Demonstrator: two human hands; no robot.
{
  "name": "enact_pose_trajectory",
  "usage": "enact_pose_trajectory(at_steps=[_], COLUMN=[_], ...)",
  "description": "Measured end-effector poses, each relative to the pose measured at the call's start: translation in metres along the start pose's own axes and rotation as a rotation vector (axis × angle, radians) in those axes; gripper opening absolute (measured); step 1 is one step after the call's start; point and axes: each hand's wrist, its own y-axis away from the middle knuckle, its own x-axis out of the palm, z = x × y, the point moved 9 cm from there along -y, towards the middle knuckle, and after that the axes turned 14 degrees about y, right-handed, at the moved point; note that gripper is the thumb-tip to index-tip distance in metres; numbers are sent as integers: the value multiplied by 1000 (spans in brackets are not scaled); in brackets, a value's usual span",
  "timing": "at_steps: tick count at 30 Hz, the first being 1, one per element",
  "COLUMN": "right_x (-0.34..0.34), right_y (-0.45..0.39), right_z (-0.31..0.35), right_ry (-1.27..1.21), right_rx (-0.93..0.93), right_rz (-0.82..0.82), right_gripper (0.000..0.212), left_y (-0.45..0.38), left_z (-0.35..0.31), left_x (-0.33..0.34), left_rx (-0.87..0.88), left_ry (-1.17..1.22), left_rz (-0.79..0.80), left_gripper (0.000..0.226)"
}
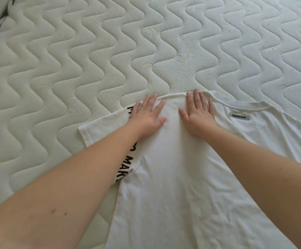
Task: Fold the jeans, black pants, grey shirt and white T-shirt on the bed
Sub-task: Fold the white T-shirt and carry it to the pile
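Looks like the white T-shirt (178,177) fold's underway, left hand (148,116) and right hand (198,116) flat, fingers spread, pressing its folded-over side, so folding the other side probably comes next.

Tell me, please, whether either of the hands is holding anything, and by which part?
Nothing is gripped. The left hand and right hand lie flat, fingers straight, pressing on the white T-shirt near its shoulder edge, left of the collar.
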Motion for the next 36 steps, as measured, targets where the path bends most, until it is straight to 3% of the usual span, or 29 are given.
enact_pose_trajectory(at_steps=[3, 5, 8, 12, 15, 18, 26, 29, 33, 36], right_x=[-29, -35, -15, 7, 14, 18, 8, 2, 3, 4], right_y=[15, 30, 46, 46, 42, 43, 48, 52, 52, 49], right_z=[15, 27, 41, 46, 46, 46, 38, 30, 16, 8], right_ry=[-240, -547, -1010, -1309, -1420, -1504, -1766, -1746, -1716, -1735], right_rx=[-6, 26, 179, 281, 290, 279, 331, 298, 357, 353], right_rz=[-130, -166, -8, 156, 212, 237, 307, 341, 373, 431], right_gripper=[60, 57, 52, 52, 54, 58, 48, 47, 72, 59], left_y=[23, 48, 79, 95, 91, 98, 110, 104, 97, 93], left_z=[16, 51, 110, 144, 132, 91, -82, -114, -137, -150], left_x=[-58, -85, -90, -91, -86, -94, -100, -73, -42, -21], left_rx=[-14, -182, -524, -726, -619, -449, 0, -30, -63, -89], left_ry=[106, 61, 62, 51, 144, 305, 594, 658, 784, 818], left_rz=[-343, -494, -398, -240, -116, -119, -98, -35, -14, -7], left_gripper=[56, 51, 50, 40, 27, 22, 13, 12, 22, 15])
